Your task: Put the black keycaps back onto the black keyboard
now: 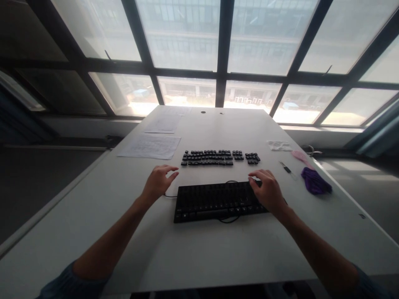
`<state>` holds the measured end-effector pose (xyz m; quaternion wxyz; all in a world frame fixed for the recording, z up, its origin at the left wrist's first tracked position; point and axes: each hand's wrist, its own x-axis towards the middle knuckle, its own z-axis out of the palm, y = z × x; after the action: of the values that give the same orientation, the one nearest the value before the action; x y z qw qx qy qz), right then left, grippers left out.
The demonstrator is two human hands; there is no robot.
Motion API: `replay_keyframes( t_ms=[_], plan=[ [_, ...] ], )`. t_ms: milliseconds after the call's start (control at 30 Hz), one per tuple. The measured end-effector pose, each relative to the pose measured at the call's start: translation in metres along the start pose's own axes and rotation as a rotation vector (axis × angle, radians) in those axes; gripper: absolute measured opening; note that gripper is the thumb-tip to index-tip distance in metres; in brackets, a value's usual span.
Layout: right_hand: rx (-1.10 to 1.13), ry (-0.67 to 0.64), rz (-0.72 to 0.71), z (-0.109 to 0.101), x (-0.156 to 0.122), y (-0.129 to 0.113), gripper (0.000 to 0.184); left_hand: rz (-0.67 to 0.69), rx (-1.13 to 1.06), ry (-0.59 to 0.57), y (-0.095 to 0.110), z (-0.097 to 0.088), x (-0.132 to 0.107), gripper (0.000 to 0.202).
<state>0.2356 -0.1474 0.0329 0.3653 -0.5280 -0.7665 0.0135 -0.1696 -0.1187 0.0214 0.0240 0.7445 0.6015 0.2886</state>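
Observation:
A black keyboard (215,201) lies on the white table (199,249) in front of me, its cable looping under it. Beyond it, several loose black keycaps (220,157) are laid out in rows in the shape of a keyboard. My left hand (158,182) hovers just left of the keyboard's far left corner, fingers apart and slightly curled, holding nothing. My right hand (268,193) rests over the keyboard's right end, fingers spread and bent down onto it, empty as far as I can see.
Two printed paper sheets (151,146) lie at the far left. At the right are a clear plastic bag (279,145), a small dark tool (287,168), a pink brush (301,157) and a purple cloth (315,182). Large windows stand behind the table.

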Motion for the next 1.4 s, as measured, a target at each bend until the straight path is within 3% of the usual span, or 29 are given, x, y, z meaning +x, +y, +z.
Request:
replay_keyframes(
  t_ms=[167,333,433,567,867,1033,1233,1400],
  plan=[
    [0.116,-0.183,-0.162,0.079,0.068,-0.062,0.014,0.008,0.065,0.007,-0.028,0.017,0.037,0.022],
    [0.020,-0.314,-0.227,0.164,0.113,-0.090,0.013,0.050,0.051,-0.022,-0.038,0.036,0.056,0.017],
    [-0.005,-0.346,-0.246,0.193,0.124,-0.096,0.012,0.076,0.043,-0.042,-0.042,0.043,0.058,0.015],
    [-0.034,-0.392,-0.282,0.209,0.129,-0.101,0.013,0.078,0.033,-0.068,-0.046,0.048,0.056,0.012],
    [-0.056,-0.415,-0.296,0.216,0.132,-0.111,0.021,0.069,-0.016,-0.086,-0.041,0.054,0.055,0.012],
    [0.006,-0.357,-0.265,0.192,0.118,-0.114,0.014,0.046,-0.072,-0.054,-0.035,0.033,0.043,0.012],
    [0.379,-0.314,-0.166,0.132,0.055,-0.111,0.007,0.043,-0.352,-0.141,-0.001,-0.009,-0.021,0.012],
    [0.506,-0.377,-0.146,0.107,0.007,-0.119,0.010,0.048,-0.433,-0.198,0.026,-0.018,-0.072,0.013]
  ],
)
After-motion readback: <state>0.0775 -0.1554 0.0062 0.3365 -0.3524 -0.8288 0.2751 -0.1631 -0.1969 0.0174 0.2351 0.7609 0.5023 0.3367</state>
